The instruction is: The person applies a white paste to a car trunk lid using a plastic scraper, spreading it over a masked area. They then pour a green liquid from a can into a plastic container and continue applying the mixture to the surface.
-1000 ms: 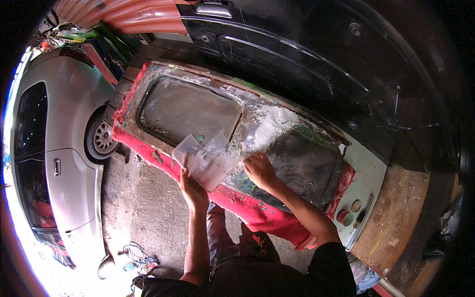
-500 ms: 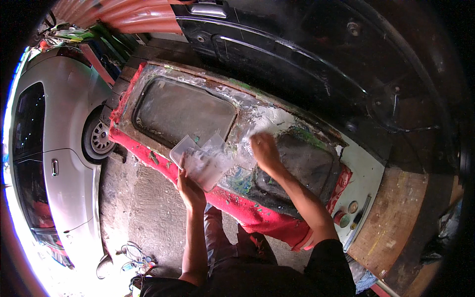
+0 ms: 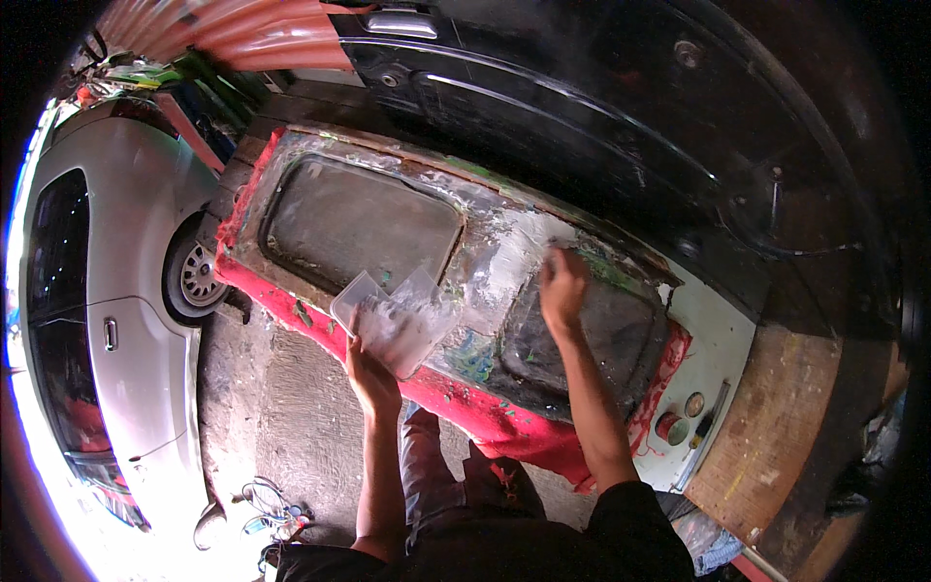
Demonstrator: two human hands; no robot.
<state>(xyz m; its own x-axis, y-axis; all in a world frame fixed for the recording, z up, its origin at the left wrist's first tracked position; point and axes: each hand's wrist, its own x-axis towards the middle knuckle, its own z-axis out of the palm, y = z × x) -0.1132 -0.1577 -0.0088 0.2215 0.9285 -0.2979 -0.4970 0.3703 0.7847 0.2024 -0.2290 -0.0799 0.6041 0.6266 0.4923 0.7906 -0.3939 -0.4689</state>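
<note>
The left hand grips the near-left edge of a clear plastic sheet, held over the near side of the worn panel. This seems to keep its white paste level and within reach. The right hand is at the right end of the white patch, towards the panel's far side; its fingers are bunched, and whether they hold anything cannot be told. The red cloth under the panel probably cushions it.
</note>
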